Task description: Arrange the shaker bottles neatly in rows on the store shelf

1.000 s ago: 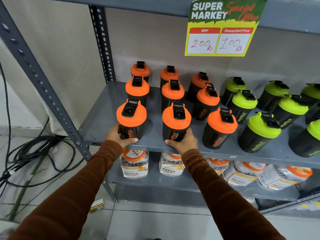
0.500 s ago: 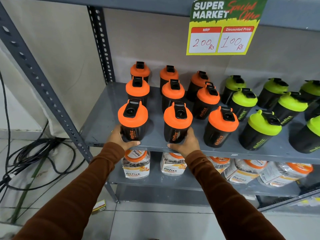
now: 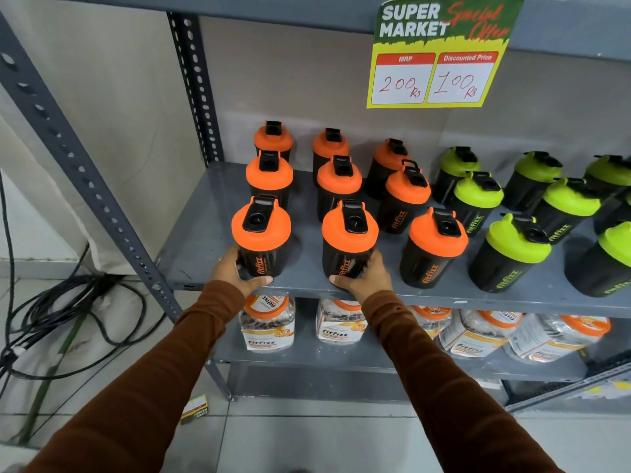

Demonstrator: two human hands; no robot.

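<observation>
Shaker bottles sit upright on the grey shelf (image 3: 211,213), orange-lidded ones to the left, green-lidded ones to the right; head view is all I've got.

My left hand (image 3: 232,271) is wrapped round the base of the front-left orange bottle (image 3: 261,235), thumb across the front under the fitfizz print, other fingers hidden behind the body; my right hand (image 3: 367,278) is wrapped the same way round the base of the front-middle orange bottle (image 3: 348,240), thumb in front, fingers on its right side. Both bottles stand near the front edge, apart from each other; I can't tell if either is lifted or resting.

A third front orange bottle (image 3: 435,247) stands just right, untouched; behind are two more rows of three orange bottles, back ones partly hidden by those in front, the right column slanting off line.

Green-lidded bottles (image 3: 512,254) run to the right; the far-right ones are cut off by the frame edge, count unclear.

Price sign (image 3: 440,52) hangs from the shelf above, reads 200 and 100; jars (image 3: 268,322) on the lower shelf have their tops hidden by the shelf lip and my sleeves; cables (image 3: 68,302) lie on the floor at left.
</observation>
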